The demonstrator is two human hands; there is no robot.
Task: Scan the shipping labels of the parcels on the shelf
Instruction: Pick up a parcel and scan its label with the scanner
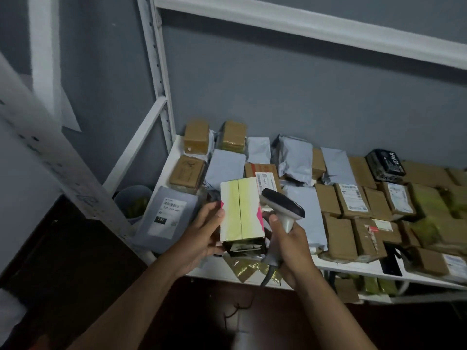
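White shelf (353, 267) carrying parcels | left hand (202, 238) gripping yellow-white box (240, 213) | right hand (290, 246) clutching scanner (283, 205) beside it

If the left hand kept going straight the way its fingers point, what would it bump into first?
Probably nothing new: the left hand already holds the yellow-and-white box. Its fingers point up and right, so that box blocks the way.

White metal shelf (222, 270) bearing closely packed brown cardboard parcels (340, 232), grey plastic mailers (294, 157), a labelled grey mailer (165, 217) at its left end, and one black box (385, 164).
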